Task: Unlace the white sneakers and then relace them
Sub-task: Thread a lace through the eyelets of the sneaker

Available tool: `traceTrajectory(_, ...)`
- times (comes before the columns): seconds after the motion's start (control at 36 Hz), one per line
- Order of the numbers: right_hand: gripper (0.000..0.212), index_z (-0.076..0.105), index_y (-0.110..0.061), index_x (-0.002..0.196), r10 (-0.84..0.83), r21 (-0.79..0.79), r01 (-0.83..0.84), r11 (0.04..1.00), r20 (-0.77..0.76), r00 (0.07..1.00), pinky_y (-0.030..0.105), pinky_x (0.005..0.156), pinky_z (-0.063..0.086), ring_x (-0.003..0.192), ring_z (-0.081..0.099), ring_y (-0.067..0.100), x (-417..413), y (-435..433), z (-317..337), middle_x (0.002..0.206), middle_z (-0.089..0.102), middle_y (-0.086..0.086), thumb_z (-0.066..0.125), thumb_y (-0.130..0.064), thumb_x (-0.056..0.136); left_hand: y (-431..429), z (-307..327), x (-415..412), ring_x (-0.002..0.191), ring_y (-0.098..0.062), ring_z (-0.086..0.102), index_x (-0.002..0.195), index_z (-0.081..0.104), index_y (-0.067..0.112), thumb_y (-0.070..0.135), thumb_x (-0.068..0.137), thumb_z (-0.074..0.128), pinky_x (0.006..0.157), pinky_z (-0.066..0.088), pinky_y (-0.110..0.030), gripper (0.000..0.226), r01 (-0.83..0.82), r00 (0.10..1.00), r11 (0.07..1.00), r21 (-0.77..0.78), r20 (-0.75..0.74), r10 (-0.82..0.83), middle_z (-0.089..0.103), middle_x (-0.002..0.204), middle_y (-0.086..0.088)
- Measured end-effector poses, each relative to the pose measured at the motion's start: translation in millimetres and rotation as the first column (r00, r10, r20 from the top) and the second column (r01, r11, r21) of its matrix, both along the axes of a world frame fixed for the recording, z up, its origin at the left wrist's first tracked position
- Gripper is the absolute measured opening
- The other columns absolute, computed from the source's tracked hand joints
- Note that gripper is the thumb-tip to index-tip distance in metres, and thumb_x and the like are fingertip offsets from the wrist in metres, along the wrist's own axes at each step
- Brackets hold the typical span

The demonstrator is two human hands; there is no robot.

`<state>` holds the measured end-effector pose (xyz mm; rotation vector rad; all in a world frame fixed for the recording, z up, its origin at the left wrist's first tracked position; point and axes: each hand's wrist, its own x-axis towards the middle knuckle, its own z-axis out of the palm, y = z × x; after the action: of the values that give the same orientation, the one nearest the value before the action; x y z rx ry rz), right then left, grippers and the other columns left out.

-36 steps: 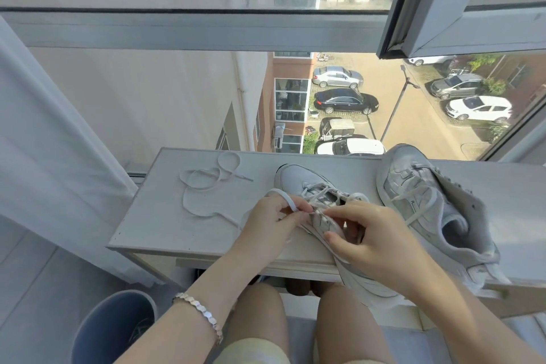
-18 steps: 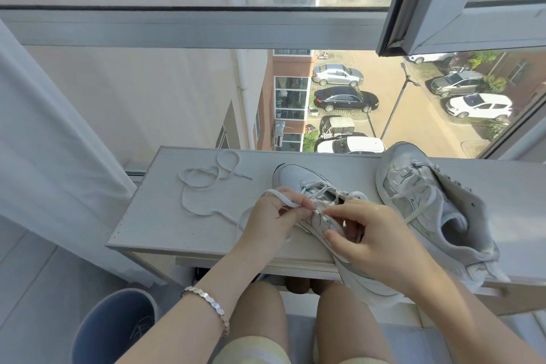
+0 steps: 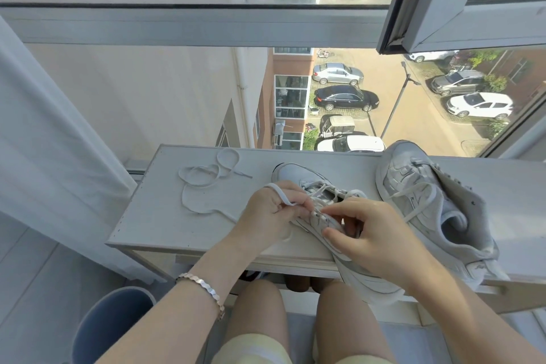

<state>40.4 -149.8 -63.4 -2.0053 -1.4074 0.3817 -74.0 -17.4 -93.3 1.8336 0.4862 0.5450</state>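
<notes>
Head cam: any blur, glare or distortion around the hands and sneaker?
Head view: soft daylight through the window, no glare on the table, shadows faint. Head view: left hand, right hand and sneaker sharp, no motion blur. Head view: white lace on white sneaker is low contrast; wide-angle stretch shows toward the edges.

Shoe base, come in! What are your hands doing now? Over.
Left hand pinches flat white shoelace; right hand grips white leather sneaker near its eyelets. Second white sneaker lies aside, right, not in the way.
</notes>
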Motion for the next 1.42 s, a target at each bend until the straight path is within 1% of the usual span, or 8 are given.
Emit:
traceTrajectory(0.25, 0.019, 0.073, -0.027, 0.092, 0.000, 0.030, 0.001, 1.000, -0.024, 1.000, 0.034, 0.061, 0.042, 0.064, 0.047, 0.005, -0.4, -1.6, 1.1, 0.058, 0.051, -0.020, 0.069, -0.018, 0.076, -12.4, -4.6, -4.2, 0.078, -0.004, 0.068, 0.066, 0.074, 0.031, -0.007, 0.070, 0.075, 0.075, 0.050, -0.016, 0.038, -0.188, 0.981, 0.975, -0.118, 0.018, 0.192, 0.072, 0.074, 0.014)
traceTrajectory(0.44, 0.018, 0.069, -0.029, 0.095, -0.059, -0.014, 0.059, 0.998, 0.019, 0.998, 0.027, 0.061, 0.043, 0.060, 0.049, 0.003, -5.0, 3.8, 3.3, 0.059, 0.051, -0.016, 0.067, -0.035, 0.078, -32.3, -3.6, -9.6, 0.085, -0.002, 0.066, 0.078, 0.073, 0.027, 0.006, 0.078, 0.073, 0.074, 0.051, -0.018, 0.021, -0.325, 0.943, 0.929, -0.177, 0.007, 0.332, 0.073, 0.088, 0.012)
traceTrajectory(0.61, 0.020, 0.070, -0.015, 0.080, -0.057, -0.234, 0.087, 0.968, 0.130, 0.990, 0.030, 0.064, 0.050, 0.072, 0.061, 0.014, -2.7, 24.2, 24.8, 0.075, 0.067, -0.002, 0.066, -0.035, 0.076, -36.2, 6.1, -0.9, 0.064, -0.003, 0.067, 0.077, 0.069, 0.006, -0.001, 0.081, 0.067, 0.061, 0.051, -0.017, 0.008, -0.406, 0.896, 0.766, -0.498, -0.050, 0.442, 0.071, 0.067, 0.003)
traceTrajectory(0.81, 0.022, 0.064, 0.000, 0.078, -0.010, -0.386, 0.104, 0.916, 0.238, 0.971, 0.026, 0.051, 0.035, 0.057, 0.045, 0.021, -4.7, 46.5, 32.9, 0.064, 0.054, 0.008, 0.061, -0.021, 0.075, -35.5, 7.9, -2.8, 0.063, -0.012, 0.069, 0.085, 0.065, -0.001, -0.008, 0.084, 0.060, 0.061, 0.055, -0.018, 0.008, -0.304, 0.901, 0.563, -0.768, -0.040, 0.432, 0.071, 0.069, -0.008)
traceTrajectory(1.06, 0.017, 0.061, 0.002, 0.072, -0.040, -0.554, 0.066, 0.830, 0.058, 0.998, 0.027, 0.055, 0.047, 0.064, 0.068, 0.030, 10.1, 54.2, 40.9, 0.066, 0.067, 0.019, 0.055, -0.011, 0.082, -55.5, -5.8, -5.6, 0.089, -0.001, 0.064, 0.109, 0.055, 0.016, -0.010, 0.073, 0.072, 0.080, 0.048, -0.013, 0.048, -0.198, 0.949, 0.770, -0.607, 0.077, 0.306, 0.068, 0.104, -0.003)
traceTrajectory(1.22, 0.012, 0.067, 0.003, 0.076, -0.092, -0.652, 0.008, 0.758, -0.094, 0.991, 0.022, 0.056, 0.054, 0.048, 0.065, 0.019, 19.4, 64.3, 46.7, 0.068, 0.071, 0.015, 0.060, -0.006, 0.081, -67.3, -11.9, 6.2, 0.117, 0.001, 0.044, 0.128, 0.040, 0.033, 0.046, 0.045, 0.082, 0.092, 0.037, -0.011, 0.095, -0.246, 0.967, 0.940, -0.237, -0.128, 0.221, 0.046, 0.125, 0.015)
traceTrajectory(1.33, 0.013, 0.069, 0.004, 0.079, -0.092, -0.621, 0.006, 0.784, -0.107, 0.990, 0.023, 0.057, 0.056, 0.050, 0.066, 0.020, 21.3, 61.9, 46.6, 0.071, 0.071, 0.016, 0.060, -0.006, 0.082, -69.0, -14.4, 15.5, 0.121, -0.013, 0.041, 0.121, 0.040, 0.035, 0.037, 0.060, 0.080, 0.101, 0.040, -0.031, 0.073, -0.319, 0.945, 0.940, -0.119, -0.111, 0.307, 0.043, 0.118, 0.016)
traceTrajectory(1.42, 0.016, 0.067, 0.006, 0.079, -0.062, -0.541, 0.043, 0.840, -0.019, 0.998, 0.025, 0.055, 0.055, 0.056, 0.068, 0.022, 18.8, 57.3, 42.6, 0.070, 0.070, 0.019, 0.058, -0.006, 0.082, -67.0, -12.9, 16.7, 0.115, -0.013, 0.042, 0.112, 0.045, 0.036, 0.032, 0.066, 0.079, 0.095, 0.042, -0.026, 0.056, -0.351, 0.934, 0.934, -0.066, -0.093, 0.344, 0.043, 0.108, 0.022)
